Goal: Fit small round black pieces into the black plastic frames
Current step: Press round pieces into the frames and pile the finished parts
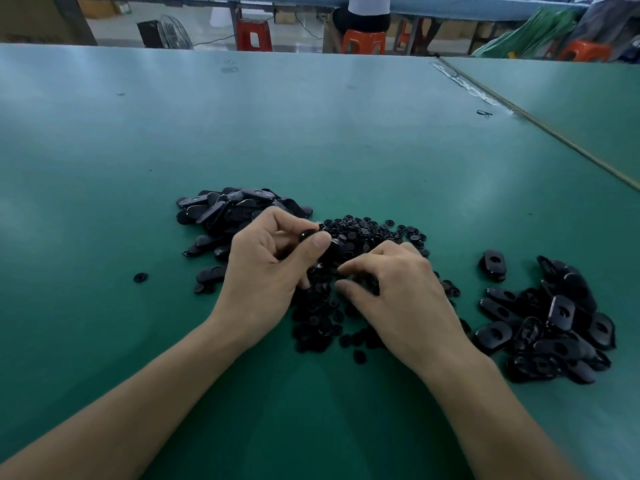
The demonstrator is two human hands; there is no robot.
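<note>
Head-camera view, the only one we have: our left hand (266, 268) pinches a glossy black frame (309, 234) between thumb and curled fingers, just above the heap of small round pieces (363, 233) in the middle of the green table (311, 133). Our right hand (398, 292) is arched over that same heap, fingertips down among the pieces, thumb and forefinger close together; we cannot tell whether they already hold one. To our right lies a pile of frames (554, 327) whose centre holes show open, so we judge these unfitted. To our left, a second pile (228, 209) shows mostly closed faces, which we take for finished work, though they may merely lie the other way up. One stray round piece (140, 277) sits apart on the left. With both the heap and the open-holed pile large, we judge much of the job remains. Tiny pale marks show on a few left-pile frames, too small to read; no other writing is legible.
</note>
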